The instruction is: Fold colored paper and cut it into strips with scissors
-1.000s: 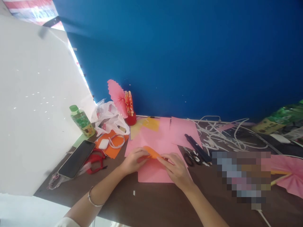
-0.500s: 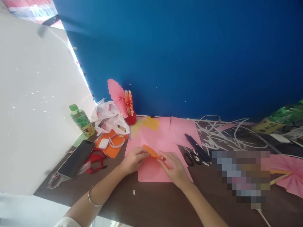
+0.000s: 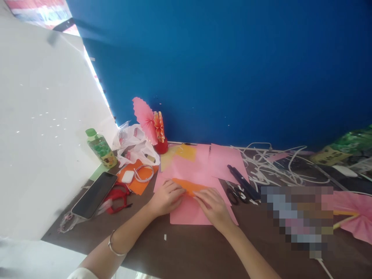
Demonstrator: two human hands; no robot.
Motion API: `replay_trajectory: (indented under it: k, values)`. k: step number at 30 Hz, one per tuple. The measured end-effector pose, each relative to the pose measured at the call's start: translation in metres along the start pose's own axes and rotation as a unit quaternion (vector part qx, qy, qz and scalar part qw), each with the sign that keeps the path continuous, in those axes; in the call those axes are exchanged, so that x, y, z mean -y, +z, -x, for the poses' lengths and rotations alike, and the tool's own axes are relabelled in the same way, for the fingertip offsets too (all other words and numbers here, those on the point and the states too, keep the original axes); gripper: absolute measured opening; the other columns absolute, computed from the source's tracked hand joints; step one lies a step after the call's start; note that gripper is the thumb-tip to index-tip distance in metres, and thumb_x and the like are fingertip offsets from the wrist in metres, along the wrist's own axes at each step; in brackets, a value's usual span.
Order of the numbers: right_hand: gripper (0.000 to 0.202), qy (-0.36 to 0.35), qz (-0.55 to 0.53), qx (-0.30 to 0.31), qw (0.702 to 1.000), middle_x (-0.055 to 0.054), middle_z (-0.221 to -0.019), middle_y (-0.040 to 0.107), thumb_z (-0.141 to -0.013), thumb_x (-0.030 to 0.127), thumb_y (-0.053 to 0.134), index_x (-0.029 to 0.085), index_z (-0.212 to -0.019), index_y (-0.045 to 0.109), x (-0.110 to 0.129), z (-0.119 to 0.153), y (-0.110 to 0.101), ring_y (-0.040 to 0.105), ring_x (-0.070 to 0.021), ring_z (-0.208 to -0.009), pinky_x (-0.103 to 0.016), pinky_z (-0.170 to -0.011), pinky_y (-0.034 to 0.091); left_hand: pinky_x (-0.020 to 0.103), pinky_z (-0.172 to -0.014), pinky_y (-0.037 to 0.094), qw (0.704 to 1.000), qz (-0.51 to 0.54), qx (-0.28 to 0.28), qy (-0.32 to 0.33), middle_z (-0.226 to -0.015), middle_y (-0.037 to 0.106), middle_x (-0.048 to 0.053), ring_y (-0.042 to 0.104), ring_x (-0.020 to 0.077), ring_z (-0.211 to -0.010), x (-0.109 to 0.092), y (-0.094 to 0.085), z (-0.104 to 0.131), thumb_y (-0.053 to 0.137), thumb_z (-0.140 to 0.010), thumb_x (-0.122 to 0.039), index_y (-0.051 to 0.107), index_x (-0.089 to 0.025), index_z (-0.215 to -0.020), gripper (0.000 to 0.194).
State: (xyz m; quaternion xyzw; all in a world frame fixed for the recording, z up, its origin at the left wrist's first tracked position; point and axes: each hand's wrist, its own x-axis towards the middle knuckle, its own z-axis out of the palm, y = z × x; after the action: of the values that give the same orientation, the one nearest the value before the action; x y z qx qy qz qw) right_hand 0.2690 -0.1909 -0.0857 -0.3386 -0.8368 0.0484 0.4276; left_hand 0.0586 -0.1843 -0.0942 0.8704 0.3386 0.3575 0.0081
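A narrow strip of orange paper (image 3: 190, 187) stretches between my hands, over sheets of pink paper (image 3: 188, 213) on the dark table. My left hand (image 3: 167, 197) has its fingers closed on the strip's left part. Thumb and fingers of my right hand (image 3: 212, 206) pinch its right part from the near side. Both hands partly cover the strip, so its ends are hard to see. Black-handled scissors (image 3: 236, 195) lie to the right of my right hand, beside a dark pen-like stick (image 3: 242, 182).
On the left are a phone (image 3: 94, 195), a red strap (image 3: 119, 197), a white earphone case (image 3: 128, 176) on orange paper, and a green-capped bottle (image 3: 101, 149). A pink paper fan (image 3: 145, 120) stands by the blue wall. Tangled white cables (image 3: 270, 170) spread at the right.
The orange strip, bent up between the hands before, now lies flatter and straighter. My right fingers have come down over its right part; the left hand has barely moved.
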Motion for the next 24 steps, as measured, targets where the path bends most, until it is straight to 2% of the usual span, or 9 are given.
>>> replay_trajectory:
  k: [5,8,16,21,24]
  values:
    - [0.023,-0.058,0.023,0.036,0.997,-0.005,-0.081,0.063,-0.084,0.010,0.048,0.021,-0.100,0.061,0.002,0.001,-0.003,0.055,-0.0169,-0.072,-0.034,-0.065,0.045,0.029,-0.069,0.042,0.999,0.039,-0.019,-0.030,-0.079,0.059,0.005,0.054,0.0156,-0.077,0.003,0.006,0.000,0.050,-0.084,-0.022,0.061,-0.019,-0.094,0.016]
    - [0.025,-0.065,0.054,0.044,0.995,-0.007,-0.082,0.062,-0.084,0.008,0.047,0.019,-0.102,0.061,0.003,0.001,-0.005,0.055,-0.0179,-0.075,-0.034,-0.068,0.046,0.027,-0.066,0.041,0.999,0.041,-0.033,-0.014,-0.079,0.060,0.005,0.054,0.0144,-0.075,0.005,0.006,0.000,0.050,-0.084,-0.019,0.062,-0.019,-0.088,0.013]
    - [0.025,-0.064,0.102,0.058,0.991,-0.007,-0.079,0.058,-0.084,0.008,0.044,0.019,-0.097,0.062,-0.001,0.002,-0.006,0.053,-0.0178,-0.073,-0.033,-0.065,0.047,0.026,-0.058,0.037,0.991,-0.120,-0.037,0.053,-0.075,0.063,0.003,0.055,0.0138,-0.067,0.001,-0.011,-0.003,0.047,-0.086,-0.014,0.062,-0.019,-0.091,0.017]
    - [0.022,-0.063,0.115,0.033,0.991,-0.007,-0.079,0.058,-0.084,0.008,0.045,0.017,-0.092,0.063,-0.004,0.001,-0.007,0.053,-0.0179,-0.073,-0.033,-0.067,0.047,0.028,-0.061,0.036,0.987,-0.150,-0.004,0.058,-0.081,0.065,0.004,0.055,0.0151,-0.072,0.009,-0.013,0.000,0.046,-0.085,-0.011,0.060,-0.018,-0.092,0.017]
    - [0.021,-0.058,0.119,0.028,0.991,-0.007,-0.078,0.059,-0.083,0.008,0.046,0.017,-0.090,0.064,-0.006,0.001,-0.006,0.054,-0.0184,-0.073,-0.033,-0.066,0.046,0.029,-0.062,0.035,0.986,-0.158,-0.003,0.048,-0.083,0.065,0.003,0.054,0.0154,-0.073,0.015,-0.011,0.004,0.048,-0.085,-0.013,0.060,-0.019,-0.091,0.015]
